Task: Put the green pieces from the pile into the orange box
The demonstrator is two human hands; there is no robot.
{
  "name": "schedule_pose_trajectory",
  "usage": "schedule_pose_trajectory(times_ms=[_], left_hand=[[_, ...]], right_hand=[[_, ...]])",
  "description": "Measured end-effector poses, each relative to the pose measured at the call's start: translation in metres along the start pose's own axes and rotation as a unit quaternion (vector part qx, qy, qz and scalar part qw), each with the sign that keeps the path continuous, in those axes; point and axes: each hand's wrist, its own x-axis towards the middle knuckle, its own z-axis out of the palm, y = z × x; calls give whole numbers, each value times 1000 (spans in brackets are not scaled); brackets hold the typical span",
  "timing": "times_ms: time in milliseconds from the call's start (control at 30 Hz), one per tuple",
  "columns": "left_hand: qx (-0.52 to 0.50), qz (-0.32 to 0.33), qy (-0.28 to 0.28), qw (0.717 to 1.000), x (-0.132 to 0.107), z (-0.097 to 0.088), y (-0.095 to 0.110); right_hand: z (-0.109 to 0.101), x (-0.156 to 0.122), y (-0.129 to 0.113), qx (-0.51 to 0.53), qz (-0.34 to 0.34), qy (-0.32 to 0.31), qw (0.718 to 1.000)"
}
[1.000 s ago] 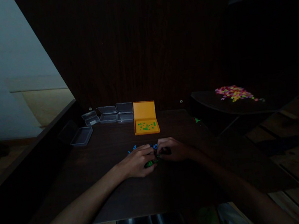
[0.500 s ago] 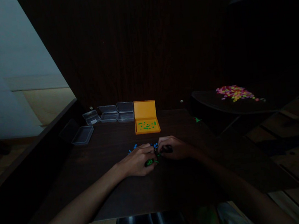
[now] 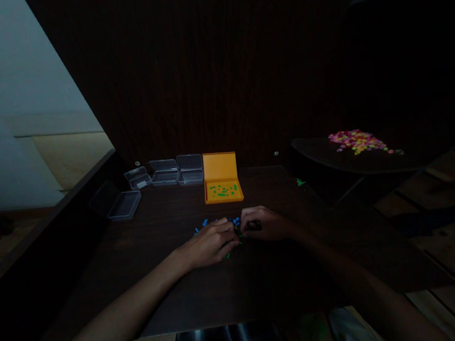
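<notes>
The scene is dim. My left hand (image 3: 208,245) rests knuckles-up on the dark wooden table (image 3: 184,292), fingers curled over small green pieces (image 3: 228,255) that barely show beneath it. My right hand (image 3: 264,224) lies close beside it, fingertips nearly meeting, fingers curled in a pinch on something too small and dark to name. Small blue pieces (image 3: 205,224) lie scattered just behind both hands. An open orange box (image 3: 221,185) holding several green pieces stands further back.
Clear plastic boxes stand at the back left: one open (image 3: 123,206), a small one (image 3: 138,178), and a pair (image 3: 176,171). A heap of pink and yellow pieces (image 3: 355,141) lies on a dark round surface at right. One green piece (image 3: 299,182) sits near the table's right edge.
My left hand has closed further over the green pieces, so less green shows. The right hand has shifted slightly up. The view has hardly moved.
</notes>
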Motion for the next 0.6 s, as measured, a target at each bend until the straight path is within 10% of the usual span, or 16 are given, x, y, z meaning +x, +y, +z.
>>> schedule_pose_trajectory(times_ms=[400,600], left_hand=[[-32,-34,9,999,1,-5,1],[-85,-104,104,985,1,-8,-4]], right_hand=[[0,-1,2,17,-9,-5,1000],[0,-1,0,13,0,-10,1000]])
